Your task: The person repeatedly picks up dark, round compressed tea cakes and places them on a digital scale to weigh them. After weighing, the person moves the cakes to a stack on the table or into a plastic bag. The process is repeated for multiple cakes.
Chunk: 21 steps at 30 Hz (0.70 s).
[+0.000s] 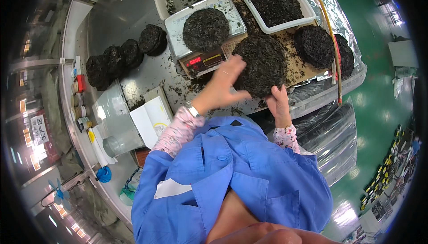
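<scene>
Two hands are closing on one dark, round pressed cake of dried leaf in the head view, and it is lying flat on the brown board near the picture's centre, at about four o'clock from the digital scale. The left hand is spreading over the cake's nine o'clock rim, fingers splayed and pressing down on its top, so it is gripping the edge rather than clenching. The right hand is cupping the six o'clock rim from below, fingers curled against the side; how far they are reaching under the cake is hidden.

Judging by its rough, flaky surface and the crumbs scattering across the board, the cake is looking stiff but brittle at the edges, dry rather than slippery, and moderately heavy for its width. Taking it by two opposite rims with flat palms is looking safer than pinching one edge, which could be breaking flakes off.

A second cake is sitting on the scale's white pan at eleven o'clock from the held one. Another is lying at two o'clock on the board, and a white tray of loose leaf is standing at twelve. A row of smaller cakes is leaning together well apart at nine o'clock on the metal table.
</scene>
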Tool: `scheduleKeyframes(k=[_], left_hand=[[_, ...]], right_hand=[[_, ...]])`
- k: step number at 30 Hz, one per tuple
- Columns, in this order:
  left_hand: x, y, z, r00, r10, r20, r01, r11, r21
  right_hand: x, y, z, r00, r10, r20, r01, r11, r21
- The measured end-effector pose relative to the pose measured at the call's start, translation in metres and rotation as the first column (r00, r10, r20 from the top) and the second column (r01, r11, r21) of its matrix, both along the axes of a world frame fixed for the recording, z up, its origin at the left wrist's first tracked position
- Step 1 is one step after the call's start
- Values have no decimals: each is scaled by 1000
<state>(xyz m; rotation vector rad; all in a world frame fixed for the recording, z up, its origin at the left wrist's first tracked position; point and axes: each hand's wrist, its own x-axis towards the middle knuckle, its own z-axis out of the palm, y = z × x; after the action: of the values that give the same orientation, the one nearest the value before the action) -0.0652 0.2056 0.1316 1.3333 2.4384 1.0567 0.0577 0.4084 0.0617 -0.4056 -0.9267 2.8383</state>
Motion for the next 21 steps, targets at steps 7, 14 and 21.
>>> scheduleKeyframes(k=[7, 14, 21], left_hand=[[22, 19, 10, 997, 56, 59, -58, 998, 38], [-37, -52, -18, 708, 548, 446, -690, 671, 271], [-63, -58, 4, 775, 581, 249, -629, 667, 400]], right_hand=[[-5, -11, 2, 998, 53, -47, -50, 997, 61], [-19, 7, 3, 997, -77, 19, 79, 965, -249], [-14, 25, -1, 996, -81, 28, 86, 931, -355]])
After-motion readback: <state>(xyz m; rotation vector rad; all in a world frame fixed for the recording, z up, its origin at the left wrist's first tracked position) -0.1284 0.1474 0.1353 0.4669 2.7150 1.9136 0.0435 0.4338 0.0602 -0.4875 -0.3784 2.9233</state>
